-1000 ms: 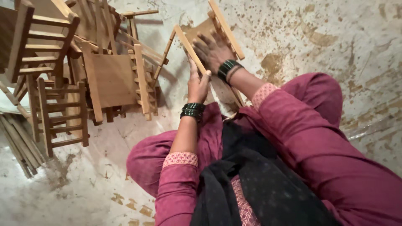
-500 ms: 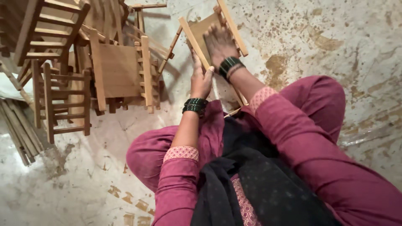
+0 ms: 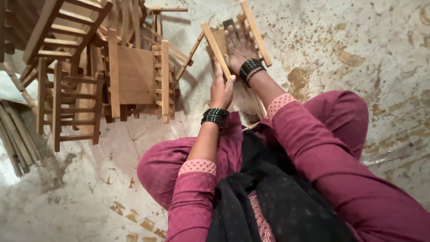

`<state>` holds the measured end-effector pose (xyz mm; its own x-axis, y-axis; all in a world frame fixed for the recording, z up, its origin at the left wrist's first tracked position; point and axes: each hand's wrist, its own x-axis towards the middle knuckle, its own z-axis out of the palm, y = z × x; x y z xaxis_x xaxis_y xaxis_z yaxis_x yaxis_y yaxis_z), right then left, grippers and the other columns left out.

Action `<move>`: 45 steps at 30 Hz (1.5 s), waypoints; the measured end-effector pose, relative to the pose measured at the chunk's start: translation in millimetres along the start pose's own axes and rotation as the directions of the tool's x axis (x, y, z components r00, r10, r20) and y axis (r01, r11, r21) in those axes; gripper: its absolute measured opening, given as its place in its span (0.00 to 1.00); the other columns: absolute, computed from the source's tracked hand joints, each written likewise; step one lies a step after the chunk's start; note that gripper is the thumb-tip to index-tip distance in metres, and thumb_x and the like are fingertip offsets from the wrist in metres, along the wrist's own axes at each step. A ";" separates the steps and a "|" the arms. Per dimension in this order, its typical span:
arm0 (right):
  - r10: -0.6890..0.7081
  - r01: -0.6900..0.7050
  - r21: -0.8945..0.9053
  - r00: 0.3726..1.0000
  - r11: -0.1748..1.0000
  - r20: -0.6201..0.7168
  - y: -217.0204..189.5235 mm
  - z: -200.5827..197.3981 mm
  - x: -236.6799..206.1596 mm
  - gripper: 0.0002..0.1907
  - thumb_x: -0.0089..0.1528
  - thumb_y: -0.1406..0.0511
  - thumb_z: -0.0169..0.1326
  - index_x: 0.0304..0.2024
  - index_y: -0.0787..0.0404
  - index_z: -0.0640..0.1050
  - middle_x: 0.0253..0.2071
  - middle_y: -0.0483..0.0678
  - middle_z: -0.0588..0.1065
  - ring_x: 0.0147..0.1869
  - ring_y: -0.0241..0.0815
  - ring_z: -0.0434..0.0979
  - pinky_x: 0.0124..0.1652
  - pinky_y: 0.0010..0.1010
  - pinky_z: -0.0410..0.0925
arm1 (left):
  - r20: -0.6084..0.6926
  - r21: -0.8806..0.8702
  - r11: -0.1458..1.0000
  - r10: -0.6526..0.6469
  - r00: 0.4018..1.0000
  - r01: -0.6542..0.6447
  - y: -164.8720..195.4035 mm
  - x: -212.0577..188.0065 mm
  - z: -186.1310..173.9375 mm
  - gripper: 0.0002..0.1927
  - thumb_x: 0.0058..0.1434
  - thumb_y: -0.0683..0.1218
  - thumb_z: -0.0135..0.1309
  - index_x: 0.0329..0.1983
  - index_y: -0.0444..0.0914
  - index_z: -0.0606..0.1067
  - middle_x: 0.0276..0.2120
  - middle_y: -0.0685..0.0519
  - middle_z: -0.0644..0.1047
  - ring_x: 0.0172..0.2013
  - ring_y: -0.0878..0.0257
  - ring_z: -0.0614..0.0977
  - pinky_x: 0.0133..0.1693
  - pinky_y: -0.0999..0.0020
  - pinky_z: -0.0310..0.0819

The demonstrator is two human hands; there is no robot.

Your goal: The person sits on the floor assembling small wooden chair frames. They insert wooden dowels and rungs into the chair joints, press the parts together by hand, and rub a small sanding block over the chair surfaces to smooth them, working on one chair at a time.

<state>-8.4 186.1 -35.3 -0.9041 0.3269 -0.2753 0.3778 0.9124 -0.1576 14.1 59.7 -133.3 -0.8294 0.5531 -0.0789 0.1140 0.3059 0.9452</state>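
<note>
The person sits on the stained, pale concrete floor (image 3: 367, 40) with knees drawn up, working on a small unfinished wooden chair frame of light slats (image 3: 257, 33) that stands tilted on the floor just ahead of the knees. The left hand (image 3: 221, 87) has its grip closed around the near side rail of the frame, thumb and fingers wrapped on the slat. The right hand (image 3: 239, 47) lies flat with fingers spread on the seat panel between the two rails, pressing rather than clasping, so its grip is open. Both wrists carry dark stacked bangles (image 3: 215, 117).

Compared with half a second ago, the frame and both hands keep the same hold; the right hand's fingers have reached slightly further up the panel, and the view has shifted a little, bringing the pile at left closer.

To the left, near but apart from the held frame, lies a heap of similar small wooden chairs (image 3: 134, 76), tipped over one another. At the far left edge rests a bundle of loose wooden slats (image 3: 15, 139).
</note>
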 end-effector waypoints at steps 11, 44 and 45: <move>0.033 -0.038 -0.119 0.998 0.992 -0.047 -1.2 4.0 -32.4 0.35 0.64 0.64 0.44 0.73 0.69 0.57 0.77 0.60 0.52 0.71 0.58 0.60 0.65 0.47 0.59 | 0.011 0.039 0.999 -0.015 1.000 0.014 -4.0 0.5 1.8 0.48 0.64 0.46 0.55 0.80 0.38 0.41 0.74 0.35 0.58 0.71 0.43 0.65 0.68 0.59 0.61; 0.059 -0.089 -0.100 0.962 0.991 -0.266 -8.5 -22.0 -3.6 0.30 0.69 0.67 0.43 0.74 0.67 0.64 0.66 0.59 0.70 0.61 0.54 0.76 0.53 0.44 0.74 | 0.003 -0.001 0.995 -0.100 0.995 0.100 3.1 -4.4 2.5 0.47 0.61 0.46 0.57 0.80 0.44 0.46 0.61 0.35 0.74 0.56 0.43 0.81 0.56 0.57 0.76; 0.059 -0.079 -0.078 0.970 0.994 -0.235 -6.7 -24.4 -3.7 0.28 0.72 0.68 0.43 0.75 0.66 0.64 0.65 0.58 0.72 0.60 0.52 0.79 0.54 0.43 0.75 | -0.008 -0.022 0.996 -0.081 0.997 0.081 3.9 -3.7 2.6 0.47 0.61 0.46 0.56 0.80 0.44 0.47 0.62 0.35 0.74 0.56 0.43 0.81 0.56 0.57 0.76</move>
<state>-12.4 184.7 -10.1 -0.9019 0.4288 -0.0531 0.4315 0.9001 -0.0604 19.0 60.8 -130.1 -0.8400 0.5205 -0.1531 0.0341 0.3323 0.9425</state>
